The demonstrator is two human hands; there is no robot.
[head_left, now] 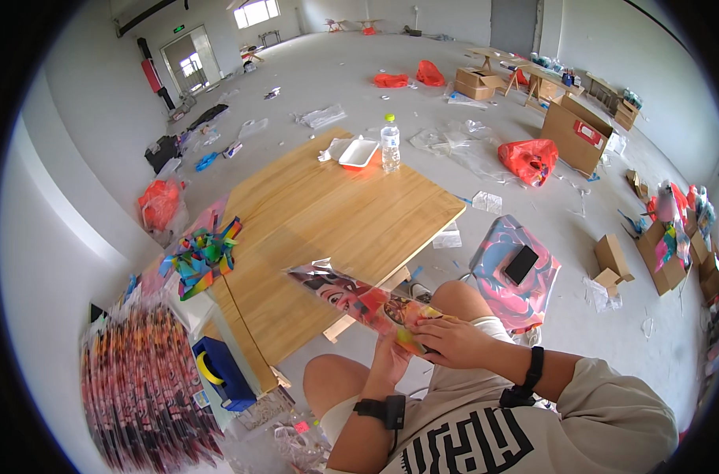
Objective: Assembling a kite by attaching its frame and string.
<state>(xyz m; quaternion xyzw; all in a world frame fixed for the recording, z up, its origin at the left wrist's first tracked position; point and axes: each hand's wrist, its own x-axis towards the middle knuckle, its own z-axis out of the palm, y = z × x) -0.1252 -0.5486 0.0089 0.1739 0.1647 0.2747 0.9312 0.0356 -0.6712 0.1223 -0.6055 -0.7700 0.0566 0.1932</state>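
Over my lap, both hands hold a long, narrow see-through plastic sleeve with a folded, brightly printed sheet [351, 302] inside. The print is red, pink, black and yellow. The sleeve slants up to the left, its far tip over the table edge. My left hand [390, 360] is closed around the lower end from beneath. My right hand [452, 340] lies across the top of that same end, fingers bent over it and pressing it. What the fingertips cover is hidden.
A wooden table [320, 213] stands ahead, bearing a water bottle [390, 144], a white tray [358, 154] and rainbow ribbons [201, 257]. At left are a large stack of similar packets [142, 379] and a blue box [223, 375]. A phone [521, 265] lies on a patterned stool [505, 304] at right.
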